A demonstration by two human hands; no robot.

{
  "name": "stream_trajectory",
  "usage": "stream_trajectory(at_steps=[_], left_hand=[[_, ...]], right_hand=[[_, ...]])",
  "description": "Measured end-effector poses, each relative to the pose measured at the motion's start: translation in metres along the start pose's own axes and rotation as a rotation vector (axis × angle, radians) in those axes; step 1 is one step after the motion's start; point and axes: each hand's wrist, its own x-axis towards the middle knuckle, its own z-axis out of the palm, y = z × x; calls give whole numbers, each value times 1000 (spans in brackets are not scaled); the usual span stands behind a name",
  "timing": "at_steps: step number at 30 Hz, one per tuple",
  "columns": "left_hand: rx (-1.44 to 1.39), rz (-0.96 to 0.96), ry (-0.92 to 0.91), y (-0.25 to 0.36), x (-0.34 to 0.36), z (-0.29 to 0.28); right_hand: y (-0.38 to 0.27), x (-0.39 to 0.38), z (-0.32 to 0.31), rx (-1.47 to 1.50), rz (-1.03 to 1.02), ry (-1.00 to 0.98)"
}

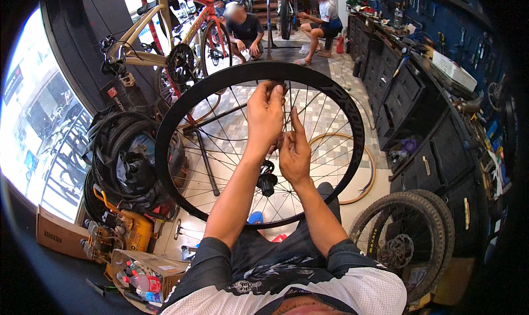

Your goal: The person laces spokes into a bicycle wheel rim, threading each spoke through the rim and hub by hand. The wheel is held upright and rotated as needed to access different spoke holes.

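Two hands are seen, the left hand [264, 114] and the right hand [293, 152], both set on one black deep-section bicycle wheel [182, 111] with one hub [268, 181]. One knobby-tyred wheel [408, 235] is counted at the lower right, and one tan tyre [368, 174] on the floor behind. One beige bicycle [146, 26] and one red bicycle [206, 9] are counted. Two other people [245, 31] [325, 20] are seen seated. Two cardboard boxes [58, 235] [149, 262] are counted at the lower left.
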Motion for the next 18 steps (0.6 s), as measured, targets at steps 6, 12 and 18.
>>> stream_trajectory(at_steps=[6,12,18], left_hand=[[-165,-29,2,0,3,13],[-236,-150,-74,0,8,11],[-306,-262,-127,11,7,7]], right_hand=[[3,9,-9,-88,-14,-36],[9,12,-12,75,70,-51],[11,14,-13,113,64,-67]])
